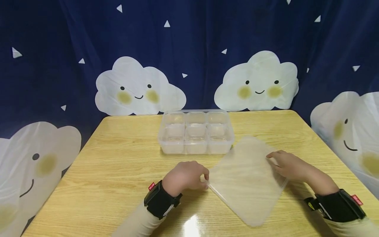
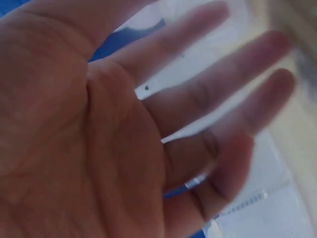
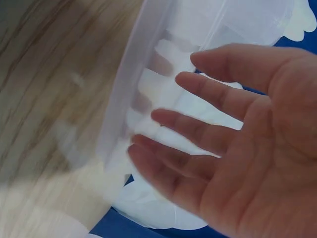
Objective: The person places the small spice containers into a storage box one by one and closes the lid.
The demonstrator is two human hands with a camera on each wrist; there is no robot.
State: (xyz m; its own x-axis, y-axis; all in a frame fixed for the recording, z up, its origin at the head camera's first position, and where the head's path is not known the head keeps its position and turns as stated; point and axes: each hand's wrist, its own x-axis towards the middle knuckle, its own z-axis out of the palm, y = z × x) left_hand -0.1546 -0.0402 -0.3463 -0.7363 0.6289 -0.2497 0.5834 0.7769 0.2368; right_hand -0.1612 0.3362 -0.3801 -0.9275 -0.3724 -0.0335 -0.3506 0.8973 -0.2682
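A translucent plastic lid lies turned like a diamond over the wooden table, its raised rim along the edges. My left hand is at its left corner, fingertips bent down right by the rim. In the left wrist view the fingers are spread and loosely extended. My right hand is over the lid's right side, fingertips at its upper right edge. Its fingers look straight and relaxed in the right wrist view, in front of the clear plastic. Behind the lid stands a clear compartment box.
The box has several square compartments and stands near the back edge of the wooden table. A dark blue curtain with white smiling clouds hangs behind and beside the table. Each wrist wears a black strap.
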